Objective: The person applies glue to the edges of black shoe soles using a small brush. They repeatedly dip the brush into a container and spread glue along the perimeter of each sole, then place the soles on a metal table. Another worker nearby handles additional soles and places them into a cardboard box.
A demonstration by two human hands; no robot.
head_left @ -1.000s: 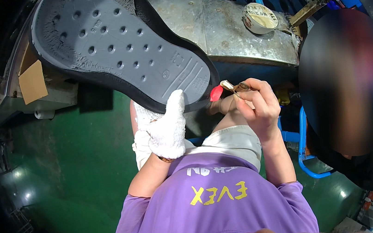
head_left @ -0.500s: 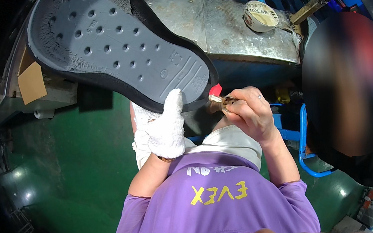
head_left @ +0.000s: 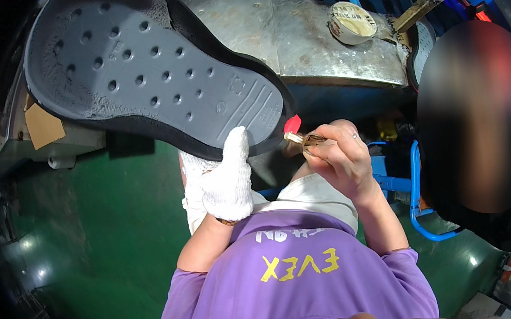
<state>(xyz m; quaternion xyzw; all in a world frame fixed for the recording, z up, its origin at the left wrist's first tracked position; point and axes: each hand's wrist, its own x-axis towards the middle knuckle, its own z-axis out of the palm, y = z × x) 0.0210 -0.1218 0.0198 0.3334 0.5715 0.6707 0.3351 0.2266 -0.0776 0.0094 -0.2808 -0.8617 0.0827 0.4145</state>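
While my white-gloved left hand (head_left: 228,187) grips a grey, black-rimmed, dimpled sole (head_left: 163,86) in mid-air, I log my bare right hand (head_left: 342,156) pinching a small red-tipped tool (head_left: 294,136) by its narrow end, work seemingly underway, finished extent unclear.

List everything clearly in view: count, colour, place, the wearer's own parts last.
Shoe sole: one, grey with black edge, upper left.
Small tool: one, brownish, beside the sole.
Tip piece: one, red, at the tool's end.
Metal bench: one, silver, top centre.
Tub: one, whitish, on the bench.
Cardboard: one piece, tan, left.
Tubular frame: one, blue, right.
Floor: one, green, beneath.
Co-worker: one, dark clothing, far right.
Shirt: one, purple, bottom centre.
Shorts: one pair, white, centre.
Left hand: one, white-gloved, holding the sole.
Right hand: one, bare, holding the tool.
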